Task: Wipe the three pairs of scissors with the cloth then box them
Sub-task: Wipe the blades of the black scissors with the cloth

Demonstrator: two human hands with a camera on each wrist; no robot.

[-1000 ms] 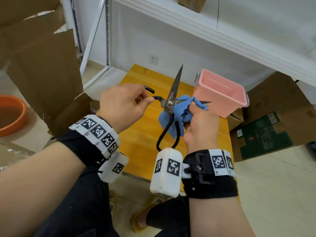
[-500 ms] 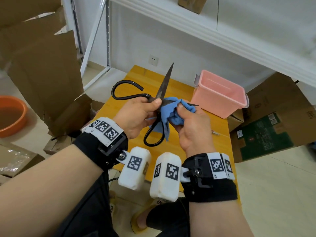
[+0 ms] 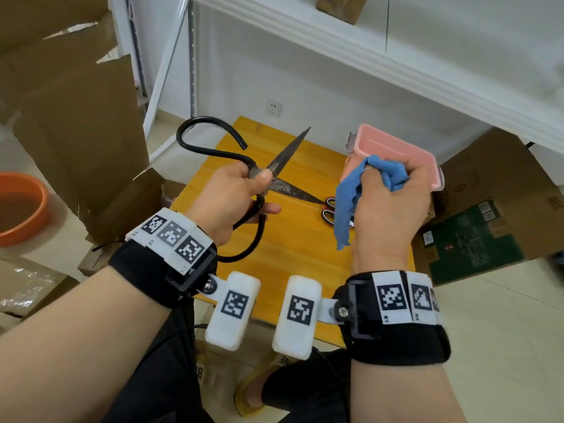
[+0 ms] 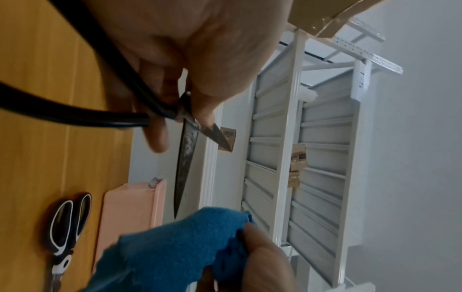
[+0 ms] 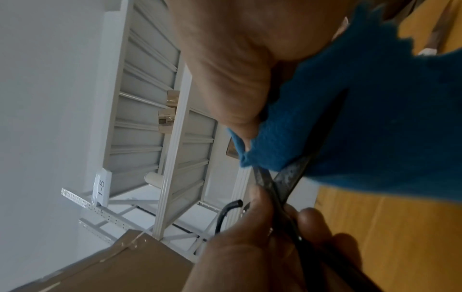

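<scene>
My left hand [image 3: 244, 193] grips the big black iron scissors [image 3: 287, 154] at the pivot, above the wooden table [image 3: 293, 248]. Their blades stand spread apart, one pointing up and away, the other toward the right. The left wrist view shows the same scissors [image 4: 185, 156] pinched by thumb and fingers. My right hand [image 3: 387, 196] holds the bunched blue cloth [image 3: 348, 206], a short way right of the blade tips and apart from them. A smaller pair of scissors with red-and-black handles [image 3: 328, 209] lies on the table, partly behind the cloth. The pink box [image 3: 396, 151] stands at the table's far right.
Cardboard boxes [image 3: 76, 117] stand left of the table and more cardboard [image 3: 488, 209] to its right. An orange basin [image 3: 21, 206] sits on the floor at far left. A white metal shelf [image 3: 366, 47] hangs over the table's far side.
The right hand has drawn the cloth off the blade and moved right, toward the pink box. The left hand has turned the scissors so the blades point right, handles up-left.
</scene>
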